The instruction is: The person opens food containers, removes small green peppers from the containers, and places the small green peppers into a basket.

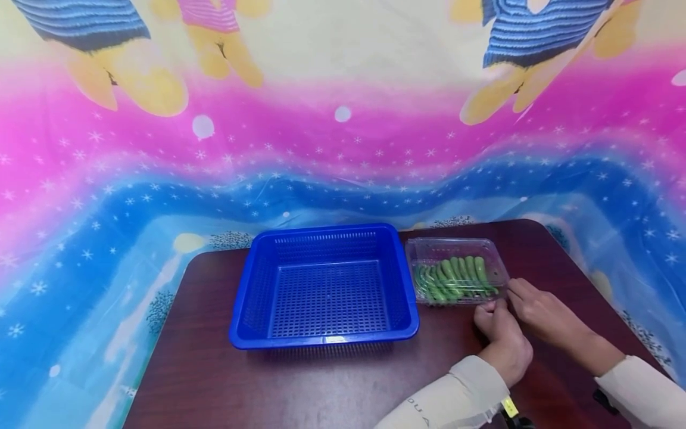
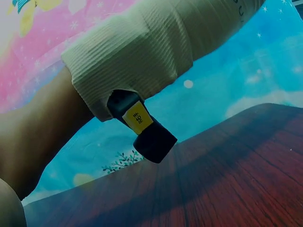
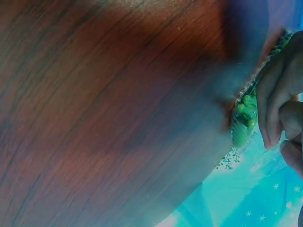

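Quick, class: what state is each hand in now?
Left hand: closed, pinching the near right corner of the clear container.
Right hand: at the container's right edge; grip unclear.

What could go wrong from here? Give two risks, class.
With the left hand and right hand both at one corner of the clear plastic container, a sudden tug might tip it and spill the green vegetables. The container sits close beside the blue basket, so a jerk could knock them together.
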`<state>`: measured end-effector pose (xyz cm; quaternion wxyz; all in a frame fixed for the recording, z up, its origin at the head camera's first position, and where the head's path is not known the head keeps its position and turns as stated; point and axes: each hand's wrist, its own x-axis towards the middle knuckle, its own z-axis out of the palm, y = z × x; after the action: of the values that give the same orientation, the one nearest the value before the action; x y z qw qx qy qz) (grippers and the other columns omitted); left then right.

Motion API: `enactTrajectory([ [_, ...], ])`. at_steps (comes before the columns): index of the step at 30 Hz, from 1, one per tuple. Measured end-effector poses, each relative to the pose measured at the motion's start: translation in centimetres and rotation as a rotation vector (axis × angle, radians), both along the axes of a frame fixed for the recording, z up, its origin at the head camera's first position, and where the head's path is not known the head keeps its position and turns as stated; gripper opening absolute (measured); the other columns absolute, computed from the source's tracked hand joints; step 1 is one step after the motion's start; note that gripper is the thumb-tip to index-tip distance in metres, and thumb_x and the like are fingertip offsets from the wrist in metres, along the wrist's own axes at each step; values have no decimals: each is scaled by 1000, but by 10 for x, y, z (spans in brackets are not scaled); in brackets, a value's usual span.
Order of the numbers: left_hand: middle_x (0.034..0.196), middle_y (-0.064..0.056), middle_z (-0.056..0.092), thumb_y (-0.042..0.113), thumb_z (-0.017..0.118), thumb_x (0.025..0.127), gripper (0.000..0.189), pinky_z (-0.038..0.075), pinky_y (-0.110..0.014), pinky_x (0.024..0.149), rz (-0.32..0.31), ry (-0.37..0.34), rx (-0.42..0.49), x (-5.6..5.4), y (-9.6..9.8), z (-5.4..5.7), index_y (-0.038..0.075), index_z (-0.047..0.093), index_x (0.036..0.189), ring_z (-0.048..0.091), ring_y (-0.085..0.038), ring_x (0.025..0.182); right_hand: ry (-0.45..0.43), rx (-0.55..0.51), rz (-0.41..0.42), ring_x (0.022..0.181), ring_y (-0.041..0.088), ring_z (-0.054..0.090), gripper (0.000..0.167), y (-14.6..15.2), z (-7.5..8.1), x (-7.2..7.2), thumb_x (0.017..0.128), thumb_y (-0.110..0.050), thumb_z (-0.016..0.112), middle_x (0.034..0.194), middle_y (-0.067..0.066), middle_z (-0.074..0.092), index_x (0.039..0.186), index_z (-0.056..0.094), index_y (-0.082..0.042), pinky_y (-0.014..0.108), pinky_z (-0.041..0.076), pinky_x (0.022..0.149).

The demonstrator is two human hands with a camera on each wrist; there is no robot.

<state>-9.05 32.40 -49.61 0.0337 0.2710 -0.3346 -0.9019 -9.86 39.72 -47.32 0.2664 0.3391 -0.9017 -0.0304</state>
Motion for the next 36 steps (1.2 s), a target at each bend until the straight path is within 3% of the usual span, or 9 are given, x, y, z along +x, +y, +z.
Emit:
enactTrajectory([
  [7,76,5,44,-8,60,76,34,42,-19,59,-11,2,5,-1,-1,-1,17,37,76,46,-11,71,-2,-39,4,77,15,48,60,-3,1,-1,114,-30,15,88,8,52,87,59,1,22,41,42],
  [16,74,6,41,-10,59,76,34,38,-18,57,-10,-22,5,-4,-4,3,16,37,75,42,-11,68,-19,-32,-14,81,18,53,62,-7,5,-5,113,-32,14,91,10,55,90,61,2,25,48,42],
  [21,73,5,43,-10,60,76,33,39,-18,56,-13,-13,4,-3,-5,2,15,39,74,44,-11,66,-18,-26,-20,77,16,50,60,-8,9,-3,113,-30,14,88,8,52,84,58,-2,20,41,40],
  [25,75,2,47,-10,61,76,32,47,-22,59,-25,27,57,-3,-7,2,13,40,76,49,-13,66,-46,-77,-41,77,12,46,56,-10,24,-3,111,-35,16,88,5,52,85,56,-5,20,36,42],
  [29,79,-2,46,-11,58,75,31,54,-28,67,-41,44,110,0,-12,1,12,37,76,54,-17,68,0,-135,-35,78,13,46,50,-8,45,-9,107,-35,25,87,5,53,85,56,-4,25,40,50],
  [33,78,-5,49,-11,55,73,28,56,-30,68,-55,16,65,5,-17,3,10,38,77,59,-20,68,72,-183,20,74,16,50,38,-5,65,-17,95,-23,32,82,10,57,81,58,2,28,42,67],
  [36,73,-5,55,-11,55,75,29,56,-30,68,-74,2,27,9,-22,4,11,36,79,62,-21,67,83,-220,26,72,19,54,32,-3,80,-22,88,-19,40,82,13,61,78,60,4,25,43,69],
])
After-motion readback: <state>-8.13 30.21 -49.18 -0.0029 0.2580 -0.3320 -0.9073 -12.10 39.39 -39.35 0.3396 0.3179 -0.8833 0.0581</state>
